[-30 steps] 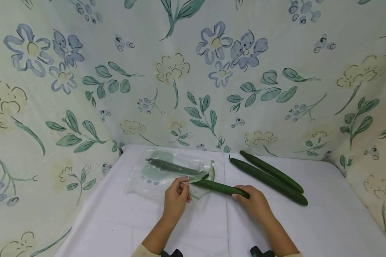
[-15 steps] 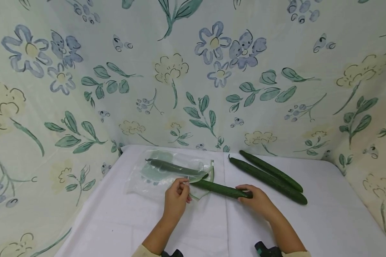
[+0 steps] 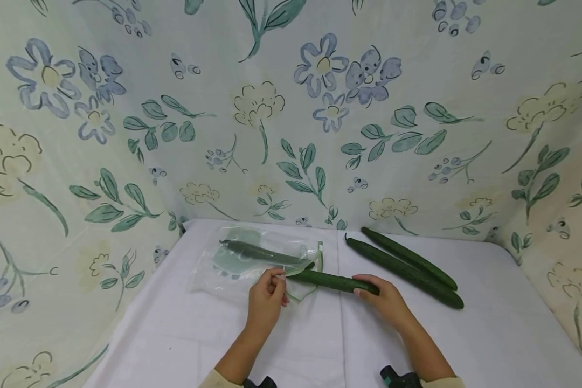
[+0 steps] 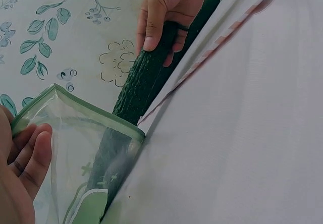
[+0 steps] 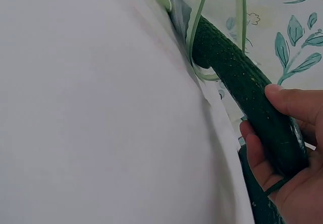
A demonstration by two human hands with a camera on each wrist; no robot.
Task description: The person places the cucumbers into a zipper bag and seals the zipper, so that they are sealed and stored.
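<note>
A clear zip bag [image 3: 203, 275] with green edging lies at the left of the table, one cucumber [image 3: 257, 252] inside it. My left hand [image 3: 265, 299] pinches the edge of the bag's mouth; in the left wrist view that hand [image 4: 22, 168] holds the green rim [image 4: 96, 112] raised. My right hand [image 3: 385, 302] grips the near right end of a second cucumber [image 3: 332, 281], whose other end is inside the bag's mouth. Thumb and fingers of the right hand [image 5: 298, 148] lie on either side of this cucumber [image 5: 242, 82] in the right wrist view.
Two more cucumbers [image 3: 402, 269] [image 3: 412, 258] lie side by side on the white cloth [image 3: 291, 345] at the right. A flowered curtain [image 3: 291, 134] stands behind the table and at both sides. Dark wrist devices show at the bottom edge.
The right hand shifted slightly right, then back left, and its fingers changed position on the cucumber's end. The left hand and the bag have stayed nearly still.
</note>
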